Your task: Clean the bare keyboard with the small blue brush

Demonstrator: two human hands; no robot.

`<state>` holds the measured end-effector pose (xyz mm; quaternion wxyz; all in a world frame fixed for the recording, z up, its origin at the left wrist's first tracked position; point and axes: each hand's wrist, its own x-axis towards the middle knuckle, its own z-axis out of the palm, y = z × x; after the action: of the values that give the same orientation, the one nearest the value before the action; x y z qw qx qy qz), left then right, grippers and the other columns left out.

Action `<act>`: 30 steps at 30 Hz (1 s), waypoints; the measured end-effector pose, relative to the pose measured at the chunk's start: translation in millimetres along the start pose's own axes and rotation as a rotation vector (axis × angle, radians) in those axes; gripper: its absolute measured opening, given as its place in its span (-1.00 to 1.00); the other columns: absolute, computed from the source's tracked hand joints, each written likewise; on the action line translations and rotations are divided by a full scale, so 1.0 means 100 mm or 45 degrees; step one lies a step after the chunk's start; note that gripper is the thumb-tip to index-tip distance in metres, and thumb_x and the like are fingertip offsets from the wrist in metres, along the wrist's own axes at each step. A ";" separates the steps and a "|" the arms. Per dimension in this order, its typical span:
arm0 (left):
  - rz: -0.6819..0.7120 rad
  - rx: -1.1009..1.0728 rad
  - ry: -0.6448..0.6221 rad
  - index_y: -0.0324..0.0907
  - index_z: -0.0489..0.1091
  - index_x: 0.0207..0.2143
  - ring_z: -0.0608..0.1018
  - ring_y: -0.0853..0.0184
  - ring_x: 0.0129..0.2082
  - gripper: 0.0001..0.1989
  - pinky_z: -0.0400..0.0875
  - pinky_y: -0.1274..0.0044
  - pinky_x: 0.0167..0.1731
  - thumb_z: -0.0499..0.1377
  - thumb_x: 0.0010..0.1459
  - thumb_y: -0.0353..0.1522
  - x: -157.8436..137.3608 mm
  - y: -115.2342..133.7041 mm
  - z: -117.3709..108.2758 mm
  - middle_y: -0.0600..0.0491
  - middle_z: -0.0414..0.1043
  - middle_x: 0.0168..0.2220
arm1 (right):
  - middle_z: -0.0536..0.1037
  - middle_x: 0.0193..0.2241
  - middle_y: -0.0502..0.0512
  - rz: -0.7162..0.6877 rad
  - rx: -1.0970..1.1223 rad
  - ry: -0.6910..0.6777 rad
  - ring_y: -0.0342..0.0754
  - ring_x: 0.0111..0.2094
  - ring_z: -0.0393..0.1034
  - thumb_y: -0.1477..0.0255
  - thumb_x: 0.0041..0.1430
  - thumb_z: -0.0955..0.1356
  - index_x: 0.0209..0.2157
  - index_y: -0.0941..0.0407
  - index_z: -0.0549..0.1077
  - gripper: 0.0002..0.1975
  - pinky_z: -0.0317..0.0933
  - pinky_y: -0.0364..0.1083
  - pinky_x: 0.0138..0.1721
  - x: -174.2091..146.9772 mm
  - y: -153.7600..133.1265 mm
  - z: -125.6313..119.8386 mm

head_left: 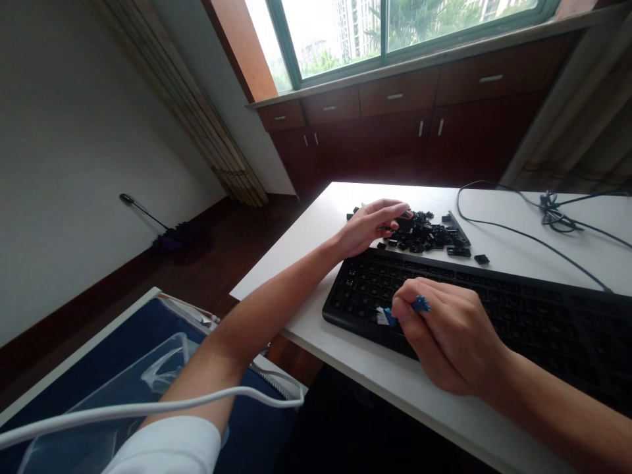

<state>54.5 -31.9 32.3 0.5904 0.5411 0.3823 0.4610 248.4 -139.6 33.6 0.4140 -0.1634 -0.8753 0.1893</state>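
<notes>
A black keyboard (365, 289) with its keycaps off lies along the near side of the white table (309, 247). In a closed grip above its left part, my right hand (444, 336) holds a small blue brush (390, 317). White bristles point down-left toward the bare key sockets, and a blue end pokes out between the fingers. My left hand (370, 227) is beyond the keyboard, at the left side of a pile of loose black keycaps (424, 230). Its lower fingers are curled, and a dark piece, apparently a keycap (406, 214), is at the tips of thumb and finger.
A black cable (533, 227) loops across the table's far right. To the left, a white cord (123, 409) passes over a dark blue surface (118, 355) with a clear plastic bag. Wooden cabinets (355, 145) stand under the window; a dark folded umbrella-like thing (172, 238) leans by the wall.
</notes>
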 end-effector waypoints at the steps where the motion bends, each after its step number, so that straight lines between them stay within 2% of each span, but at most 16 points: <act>1: 0.000 0.000 0.003 -0.13 0.47 -0.12 0.43 0.55 -0.33 -0.62 0.26 0.67 -0.37 0.29 0.10 -0.10 0.00 0.00 0.00 0.02 0.48 -0.05 | 0.32 -0.52 -0.02 0.006 0.001 -0.002 -0.17 -0.51 0.15 0.60 0.27 0.23 -0.37 0.14 0.24 -0.87 0.04 -0.10 -0.41 0.00 0.00 0.00; 10: 0.002 0.003 0.003 -0.12 0.47 -0.13 0.43 0.55 -0.33 -0.63 0.26 0.67 -0.37 0.29 0.10 -0.10 -0.01 0.01 0.00 0.03 0.47 -0.05 | 0.31 -0.52 -0.04 0.040 0.059 -0.030 -0.19 -0.52 0.13 0.59 0.30 0.22 -0.36 0.14 0.24 -0.86 0.05 -0.12 -0.42 -0.01 0.01 -0.01; 15: 0.003 0.007 -0.005 -0.12 0.47 -0.12 0.43 0.55 -0.33 -0.64 0.26 0.68 -0.37 0.28 0.12 -0.10 0.00 0.00 0.00 0.02 0.47 -0.04 | 0.41 -0.44 0.02 0.006 0.122 -0.049 -0.17 -0.45 0.27 0.59 0.32 0.22 -0.24 0.18 0.32 -0.92 0.14 -0.13 -0.37 -0.02 0.03 0.01; 21: 0.003 0.000 0.002 -0.13 0.47 -0.12 0.43 0.55 -0.34 -0.62 0.27 0.67 -0.36 0.29 0.10 -0.10 0.00 0.01 0.01 0.01 0.47 -0.04 | 0.53 -0.31 0.09 -0.065 0.145 -0.031 -0.13 -0.35 0.40 0.60 0.31 0.25 -0.13 0.19 0.35 -0.87 0.23 -0.12 -0.31 0.01 0.03 0.04; 30: 0.001 0.000 0.013 -0.13 0.47 -0.13 0.44 0.55 -0.34 -0.62 0.25 0.66 -0.37 0.29 0.09 -0.09 0.00 0.01 0.01 0.03 0.48 -0.05 | 0.53 -0.31 0.10 -0.048 0.106 -0.115 -0.09 -0.32 0.39 0.57 0.33 0.23 -0.14 0.15 0.35 -0.88 0.23 -0.09 -0.29 0.00 0.02 0.02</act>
<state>55.7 -32.6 33.1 0.5881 0.5389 0.3852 0.4640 247.1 -138.0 30.9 0.3839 -0.1208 -0.8873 0.2251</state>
